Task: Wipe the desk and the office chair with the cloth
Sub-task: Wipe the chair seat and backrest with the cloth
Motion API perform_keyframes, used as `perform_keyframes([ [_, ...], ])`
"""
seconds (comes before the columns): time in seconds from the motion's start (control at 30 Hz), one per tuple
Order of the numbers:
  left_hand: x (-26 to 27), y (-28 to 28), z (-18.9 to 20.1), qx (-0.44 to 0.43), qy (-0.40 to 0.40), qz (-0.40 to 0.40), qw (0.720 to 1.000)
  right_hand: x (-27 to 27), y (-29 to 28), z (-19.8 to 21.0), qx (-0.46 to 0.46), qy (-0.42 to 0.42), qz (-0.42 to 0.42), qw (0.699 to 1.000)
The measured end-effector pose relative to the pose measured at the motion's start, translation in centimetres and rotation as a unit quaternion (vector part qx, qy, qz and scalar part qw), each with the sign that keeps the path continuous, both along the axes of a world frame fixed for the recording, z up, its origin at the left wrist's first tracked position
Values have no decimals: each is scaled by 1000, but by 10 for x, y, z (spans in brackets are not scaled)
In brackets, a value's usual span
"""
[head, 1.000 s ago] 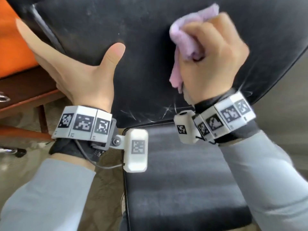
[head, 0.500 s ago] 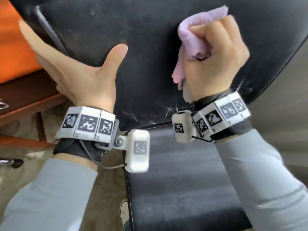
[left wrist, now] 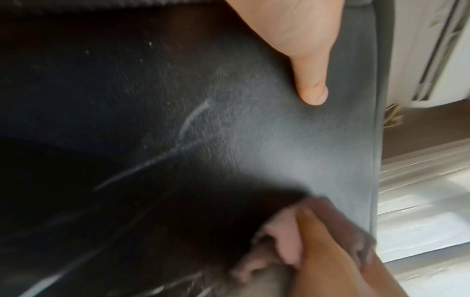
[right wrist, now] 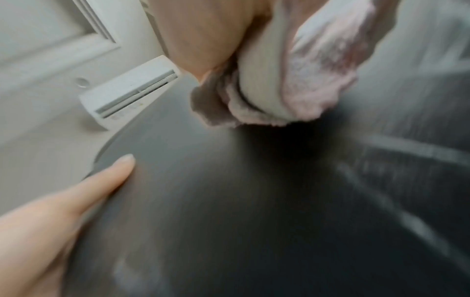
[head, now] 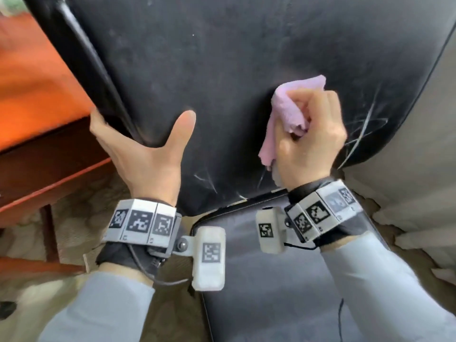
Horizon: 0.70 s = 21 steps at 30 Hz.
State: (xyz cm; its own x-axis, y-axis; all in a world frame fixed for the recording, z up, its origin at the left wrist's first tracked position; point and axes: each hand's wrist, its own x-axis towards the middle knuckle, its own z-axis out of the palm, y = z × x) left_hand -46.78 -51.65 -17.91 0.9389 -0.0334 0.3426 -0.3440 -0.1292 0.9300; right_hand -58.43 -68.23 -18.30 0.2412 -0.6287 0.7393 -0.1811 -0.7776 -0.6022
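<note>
The black office chair backrest [head: 222, 58] fills the head view, with pale scratches near its lower edge; its seat [head: 271, 292] lies below. My right hand [head: 311, 134] grips a bunched pink cloth [head: 286, 112] and presses it against the backrest, right of centre. My left hand [head: 143, 154] clasps the backrest's left edge, thumb flat on the front and fingers hidden behind. In the left wrist view the thumb [left wrist: 305, 70] lies on the leather above the cloth [left wrist: 287, 237]. The right wrist view is blurred and shows the cloth [right wrist: 318, 80] on the backrest [right wrist: 229, 201].
An orange-topped wooden desk [head: 37, 95] stands close to the chair's left side, its leg on patterned carpet [head: 81, 218]. Pale curtain fabric [head: 407, 181] hangs at the right. A white wall unit [right wrist: 132, 90] shows beyond the chair.
My right hand has dragged the cloth down the backrest, from above my left thumb tip to about level with it. My left hand keeps its hold on the chair's edge.
</note>
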Motion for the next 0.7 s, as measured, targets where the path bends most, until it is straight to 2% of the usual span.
perform_keyframes([
  [0.1, 11, -2, -7, -30, -40, -8, 999, 16, 47, -38, -71, 24, 159, 984],
  [0.17, 16, -1, -12, -45, -66, -25, 996, 13, 67, -78, -142, 79, 267, 950],
  [0.2, 19, 2, -17, -42, -77, -39, 995, 9, 67, -92, -175, 106, 290, 935],
  [0.23, 21, 6, -21, -32, -84, -54, 995, 6, 61, -98, -201, 120, 288, 929],
  [0.3, 24, 12, -29, -7, -90, -80, 993, 11, 48, -93, -231, 101, 243, 937],
  [0.37, 26, 12, -30, 1, -98, -85, 991, 23, 41, -65, -232, 43, 204, 950],
  [0.47, 31, 9, -32, 2, -126, -76, 989, 43, 46, -34, -214, -16, 215, 953],
  [0.53, 35, 9, -37, 3, -149, -78, 986, 42, 48, -52, -228, -16, 239, 944],
  [0.63, 41, 11, -40, 1, -177, -75, 981, 26, 40, -112, -259, 19, 253, 932],
  [0.7, 43, 10, -42, 1, -189, -77, 979, 16, 37, -133, -274, 24, 250, 928],
])
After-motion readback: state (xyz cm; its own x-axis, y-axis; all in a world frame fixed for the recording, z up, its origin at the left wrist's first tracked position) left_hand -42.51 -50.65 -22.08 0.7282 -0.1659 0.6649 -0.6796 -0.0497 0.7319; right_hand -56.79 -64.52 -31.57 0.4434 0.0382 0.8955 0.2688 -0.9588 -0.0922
